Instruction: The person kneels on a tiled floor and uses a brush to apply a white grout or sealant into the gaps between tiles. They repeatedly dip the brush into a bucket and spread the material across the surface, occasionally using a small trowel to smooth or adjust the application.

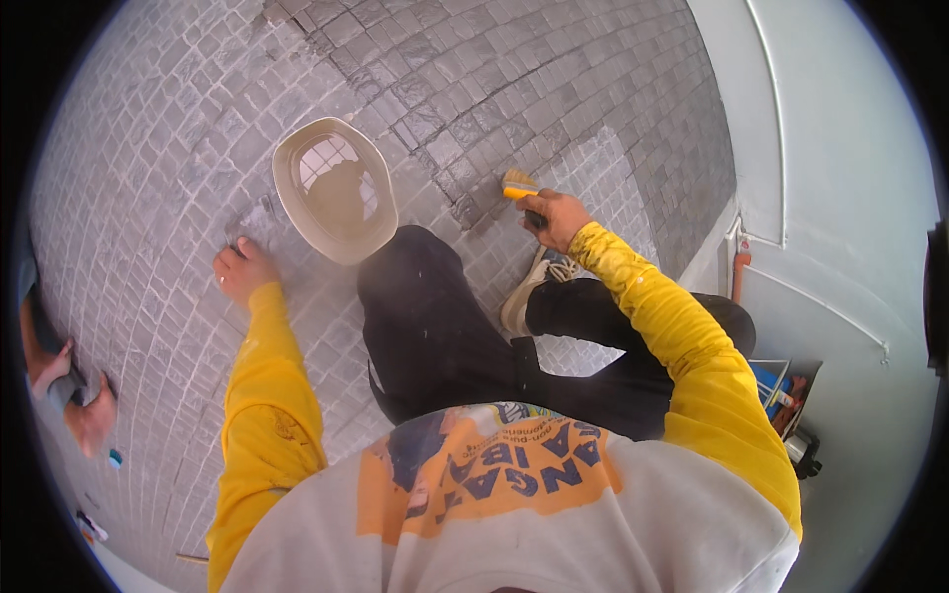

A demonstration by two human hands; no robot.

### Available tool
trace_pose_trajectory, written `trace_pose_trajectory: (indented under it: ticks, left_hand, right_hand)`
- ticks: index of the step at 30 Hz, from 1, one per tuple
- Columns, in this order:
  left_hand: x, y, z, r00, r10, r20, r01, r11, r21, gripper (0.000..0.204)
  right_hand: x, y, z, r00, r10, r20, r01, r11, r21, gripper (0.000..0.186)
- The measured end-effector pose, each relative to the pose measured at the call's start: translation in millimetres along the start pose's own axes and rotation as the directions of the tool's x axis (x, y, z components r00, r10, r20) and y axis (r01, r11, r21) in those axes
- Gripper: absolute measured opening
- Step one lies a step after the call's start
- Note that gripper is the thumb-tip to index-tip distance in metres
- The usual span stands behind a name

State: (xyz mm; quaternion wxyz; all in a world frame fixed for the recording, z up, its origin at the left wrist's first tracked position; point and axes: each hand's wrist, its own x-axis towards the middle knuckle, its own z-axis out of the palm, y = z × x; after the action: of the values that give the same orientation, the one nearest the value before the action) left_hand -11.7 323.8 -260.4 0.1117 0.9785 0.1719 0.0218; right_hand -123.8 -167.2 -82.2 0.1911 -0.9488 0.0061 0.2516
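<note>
My right hand grips a brush with a yellow and black handle, its bristles over the darker, wet-looking pavers. My left hand rests with bent fingers on the paler pavers, beside a grey smeared patch; it holds nothing I can make out. Between my hands, beside my dark-trousered knee, sits a cream oval tub with clear liquid inside. My shoe is just below the brush.
A pale wall with thin pipes and an orange pipe runs along the right. A container of tools stands at its foot, by a silver-and-black object. Another person's bare limbs show at the far left.
</note>
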Motion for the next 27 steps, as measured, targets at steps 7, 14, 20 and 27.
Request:
trace_pose_trajectory:
  ticks: [7,14,20,27]
  left_hand:
    - [1.1,2.1,-2.1,1.000,-0.006,0.023,0.005,1.000,0.024,0.047]
    - [1.8,1.4,-2.9,0.986,0.102,-0.130,-0.100,0.995,0.024,0.041]
    - [0.7,2.9,-7.1,0.996,0.059,-0.069,-0.059,0.998,-0.004,0.040]
    - [1.9,3.1,-8.5,0.982,0.131,-0.138,-0.132,0.991,0.003,0.036]
  right_hand:
    - [13.6,56.9,-33.0,0.823,0.569,-0.007,-0.445,0.652,0.614,0.029]
    - [43.1,56.8,-66.5,0.992,0.097,0.083,-0.101,0.994,0.046,0.029]
    - [155.8,-57.3,-71.1,0.928,-0.242,0.283,0.184,0.959,0.217,0.029]
    - [274.0,-80.3,-103.5,0.940,0.075,-0.333,0.195,0.681,0.706,0.025]
